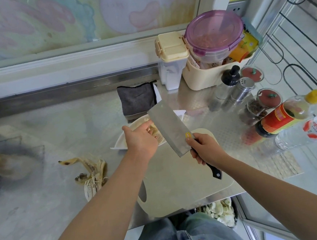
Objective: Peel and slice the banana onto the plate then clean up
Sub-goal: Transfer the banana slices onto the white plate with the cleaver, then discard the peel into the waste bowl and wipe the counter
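Observation:
My right hand (205, 148) grips the black handle of a cleaver (169, 127), whose blade is raised and tilted over the white plate (121, 141). My left hand (141, 139) reaches over the plate with straight fingers at the blade's side, next to pale banana slices (153, 129) that are partly hidden by hand and blade. A cream cutting board (181, 182) lies under my right wrist at the counter's front edge. The brown-spotted banana peel (91, 174) lies on the steel counter to the left.
A grey cloth (138, 100) lies behind the plate. At the back right stand a cream basket (213, 73) with a purple-lidded box, spice jars, a shaker (243, 89), sauce and water bottles (310, 129). A bin with scraps (222, 211) sits below the counter edge.

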